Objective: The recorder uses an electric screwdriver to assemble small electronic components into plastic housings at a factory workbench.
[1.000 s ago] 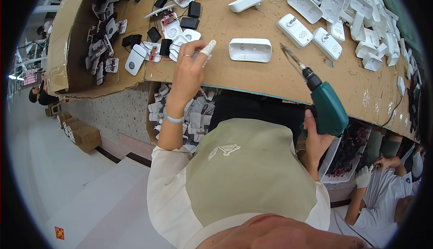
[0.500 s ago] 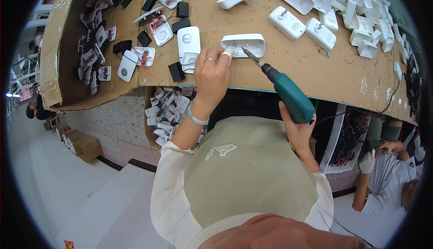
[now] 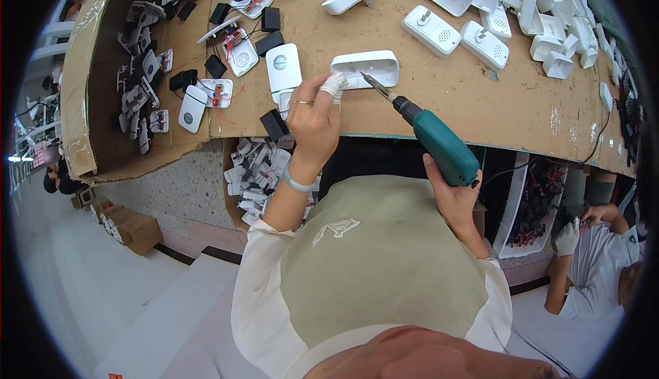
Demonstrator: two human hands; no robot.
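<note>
My left hand (image 3: 314,119) reaches up to the near edge of the cardboard-covered bench (image 3: 473,104), its white-taped fingertip resting on the left end of a long white plastic housing (image 3: 367,67). My right hand (image 3: 449,190) grips a teal electric screwdriver (image 3: 439,147). Its bit points up and left, with the tip just over the housing's middle. A white oval cover with a round blue-grey button (image 3: 283,68) lies right beside my left hand.
Several white housings (image 3: 467,36) are piled at the bench's far right. Black blocks (image 3: 270,42) and small wired boards (image 3: 239,49) lie to the left. A cardboard bin of parts (image 3: 141,97) stands at the far left. Another person (image 3: 604,255) sits at the lower right.
My left hand went from the bench edge up to the long white housing and now steadies it. The screwdriver swung left until its bit tip reached the housing.
</note>
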